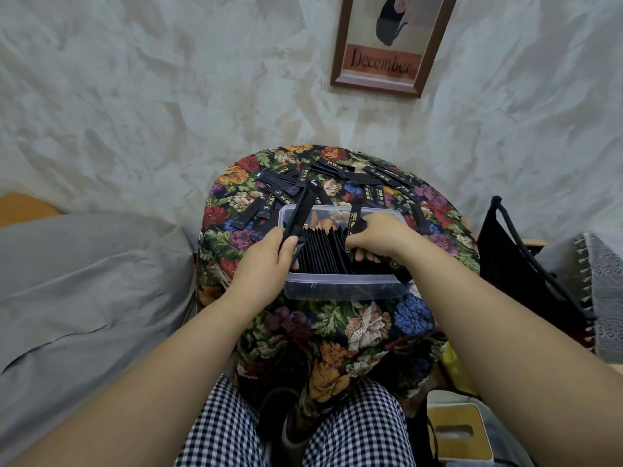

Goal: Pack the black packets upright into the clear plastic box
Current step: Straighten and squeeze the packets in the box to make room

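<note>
Floral table (232, 237): carrying clear plastic box (347, 290), mostly filling with upright packets (323, 252).
Far edge: loose packets (381, 176) waiting.
Left hand (266, 261): gripping bundle (302, 210).
Right hand (382, 234): clutching upright packets.

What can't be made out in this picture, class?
Head view:
- Print on the packets: too small to read.
- Number in the row in the box: the left hand and right hand cover its ends.
- Whatever is under the cloth: hidden by it.
</note>
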